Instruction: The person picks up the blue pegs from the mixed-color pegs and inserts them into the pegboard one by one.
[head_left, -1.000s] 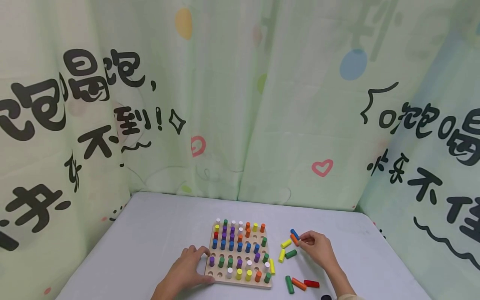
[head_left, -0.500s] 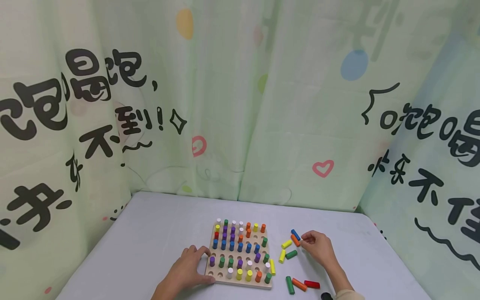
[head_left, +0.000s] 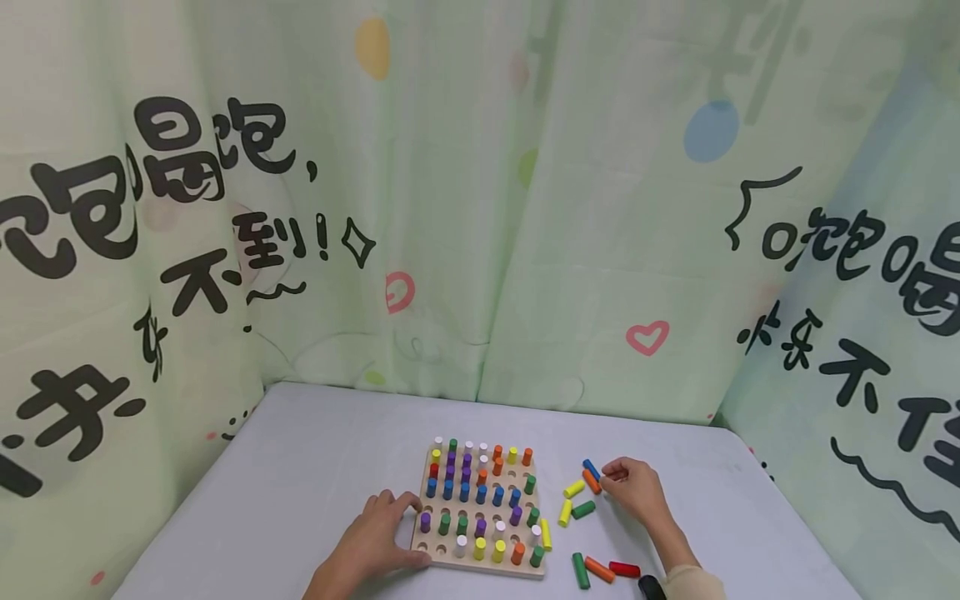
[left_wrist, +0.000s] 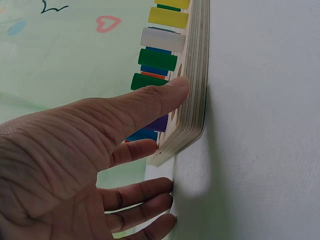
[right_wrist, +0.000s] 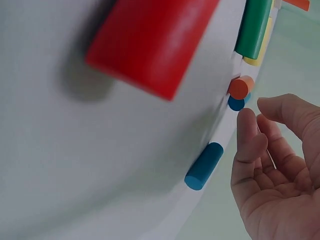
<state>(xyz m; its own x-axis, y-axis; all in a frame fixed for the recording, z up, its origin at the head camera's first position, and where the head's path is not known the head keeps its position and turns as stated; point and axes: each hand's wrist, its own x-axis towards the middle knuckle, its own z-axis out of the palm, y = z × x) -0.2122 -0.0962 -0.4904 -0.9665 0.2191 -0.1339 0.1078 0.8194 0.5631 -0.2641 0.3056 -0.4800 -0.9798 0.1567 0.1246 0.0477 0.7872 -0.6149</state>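
A wooden pegboard (head_left: 480,567) stands on the table with rows of coloured pegs upright in its holes. My left hand (head_left: 375,533) holds its near left corner. In the left wrist view the thumb (left_wrist: 165,97) lies over the near edge and the index finger (left_wrist: 137,151) reaches the left side; the other fingers extend beside it. To the right, my right hand (head_left: 636,490) hovers by an orange peg (head_left: 591,481) and a blue peg (head_left: 591,467). Thumb and index finger are a little apart with nothing between them. Another blue peg (right_wrist: 204,167) lies near that hand.
Right of the board lie loose pegs: yellow (head_left: 565,512) and green (head_left: 583,509) ones, with one yellow peg (head_left: 546,534) against the board's edge. Closer in are green (head_left: 581,571), orange (head_left: 599,570) and red (head_left: 624,569) pegs. A printed curtain (head_left: 555,333) surrounds the table (head_left: 337,450).
My right hand has lifted slightly from beside the orange peg, and its forearm has shifted a little forward. The left hand and the pegboard stay as they were.
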